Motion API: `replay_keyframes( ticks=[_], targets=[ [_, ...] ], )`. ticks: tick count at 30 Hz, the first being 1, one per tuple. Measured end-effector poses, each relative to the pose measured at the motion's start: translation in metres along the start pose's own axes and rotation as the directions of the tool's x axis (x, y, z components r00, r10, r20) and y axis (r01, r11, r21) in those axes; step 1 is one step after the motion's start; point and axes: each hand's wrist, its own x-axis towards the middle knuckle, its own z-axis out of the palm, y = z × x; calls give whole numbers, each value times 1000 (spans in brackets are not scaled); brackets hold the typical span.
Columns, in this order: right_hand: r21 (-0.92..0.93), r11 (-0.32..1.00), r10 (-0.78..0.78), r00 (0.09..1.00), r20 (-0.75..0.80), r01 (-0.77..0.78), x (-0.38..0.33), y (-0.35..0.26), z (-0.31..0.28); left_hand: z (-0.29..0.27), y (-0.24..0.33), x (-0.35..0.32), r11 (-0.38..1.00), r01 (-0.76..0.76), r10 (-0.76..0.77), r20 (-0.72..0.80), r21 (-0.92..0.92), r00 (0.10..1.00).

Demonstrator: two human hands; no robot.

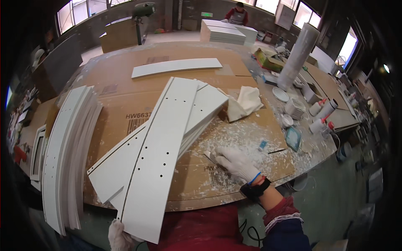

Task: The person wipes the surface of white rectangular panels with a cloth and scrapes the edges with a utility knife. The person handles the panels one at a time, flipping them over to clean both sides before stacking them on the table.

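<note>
The long white panel (157, 167) comes nearest, slanting across other white panels (111, 167) on the cardboard (111, 102) that covers the table (310, 158), its drilled face up and its near end jutting past the edge beside red clothing (199, 228). The left hand (119, 236), in a white glove, grasps that panel at its near left corner. The right hand (234, 163), gloved too, is low over the cardboard among white flakes (234, 136), with a small grey flat piece (209, 157) at its fingertips; whether the fingers are clenched on it, I cannot tell. Beyond this hand lies a crumpled white cloth (245, 102). A tall stack of panels (63, 159) is at the left, a white strip (176, 67) lies farther back, and a clear plastic roll (299, 54) stands at the right
</note>
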Motion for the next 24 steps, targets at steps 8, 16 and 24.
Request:
replay_keyframes(
  ticks=[8,16,24],
  targets=[
    [-160,841,369,764,-529,-517,-39,83,-40,18,6,5,858,392,-503,388,331,773],
    [-382,709,488,803,-342,-593,-29,87,-46,58,-11,32,794,97,-542,627,600,559],
    [198,938,338,881,-332,-285,-58,124,-49,84,-38,58,743,-270,-320,680,612,659]
  ],
)
